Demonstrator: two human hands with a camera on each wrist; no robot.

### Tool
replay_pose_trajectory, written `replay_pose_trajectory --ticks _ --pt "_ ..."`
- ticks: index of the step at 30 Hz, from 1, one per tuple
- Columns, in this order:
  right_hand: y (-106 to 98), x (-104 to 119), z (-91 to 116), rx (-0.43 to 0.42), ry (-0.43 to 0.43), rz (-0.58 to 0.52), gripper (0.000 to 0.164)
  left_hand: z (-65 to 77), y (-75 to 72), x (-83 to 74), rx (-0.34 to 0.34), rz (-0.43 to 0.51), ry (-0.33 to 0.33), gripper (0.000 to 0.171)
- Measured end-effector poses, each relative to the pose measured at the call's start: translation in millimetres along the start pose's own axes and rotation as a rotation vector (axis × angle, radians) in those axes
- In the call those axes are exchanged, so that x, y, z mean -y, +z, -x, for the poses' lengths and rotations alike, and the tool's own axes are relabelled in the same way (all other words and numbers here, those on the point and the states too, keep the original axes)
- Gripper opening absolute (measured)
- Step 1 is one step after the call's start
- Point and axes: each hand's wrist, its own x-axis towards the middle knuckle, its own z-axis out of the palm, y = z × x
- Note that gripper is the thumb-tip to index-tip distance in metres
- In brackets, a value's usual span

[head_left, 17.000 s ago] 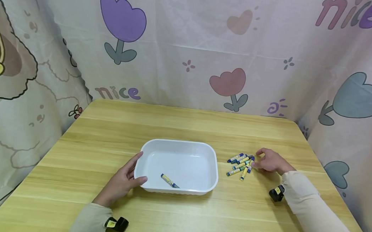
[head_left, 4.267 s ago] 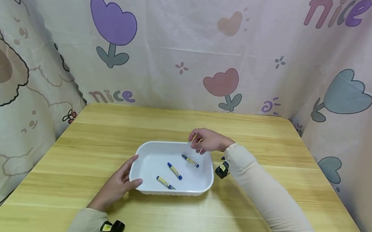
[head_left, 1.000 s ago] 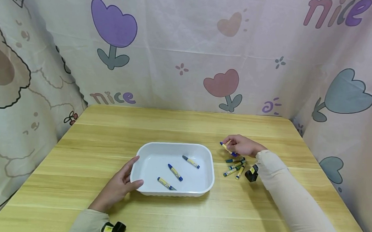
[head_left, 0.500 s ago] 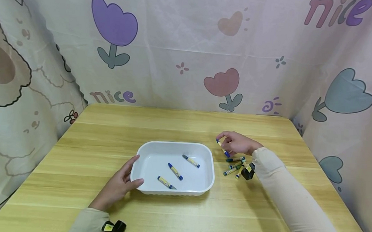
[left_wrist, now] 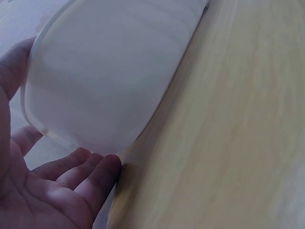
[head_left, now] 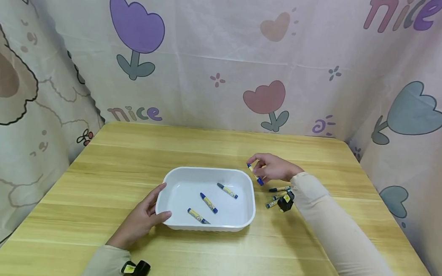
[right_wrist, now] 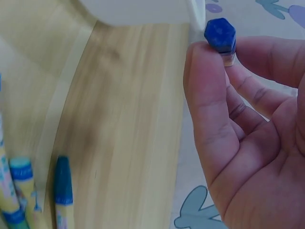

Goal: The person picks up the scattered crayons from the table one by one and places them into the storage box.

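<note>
On the yellow wood-grain tabletop (head_left: 213, 260), three yellow-wrapped crayons (head_left: 208, 203) lie in a white rounded plastic tray (head_left: 181, 199), its left end gripped by the left hand (head_left: 140, 219). Right hand (head_left: 274, 166) fingers pinch a blue-ended crayon (right_wrist: 220, 34) just beside it; several loose crayons (head_left: 279, 189), partly hidden, remain outside.

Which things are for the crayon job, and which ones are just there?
For the job, it seems:
- crayon pinched by the right hand
- white tray, held by the left hand
- three crayons inside it
- loose crayons on the table beside it

Just there:
- flower-print curtain
- black wrist cameras, worn but not handled
</note>
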Motion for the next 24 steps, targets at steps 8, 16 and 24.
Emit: replay_pose_trajectory --ticks 8,16,24 --pt "10 9 -9 0.012 -0.020 -0.012 0.039 0.2 -0.2 -0.3 0.001 -0.003 -0.002 0.081" --pt "18 20 -14 0.027 -0.026 0.019 0.038 1.0 -0.5 0.0 -0.003 -0.009 -0.009 0.081" --pt "26 30 -20 0.053 -0.021 0.029 0.038 0.4 0.2 -0.7 -0.006 -0.012 -0.006 0.081"
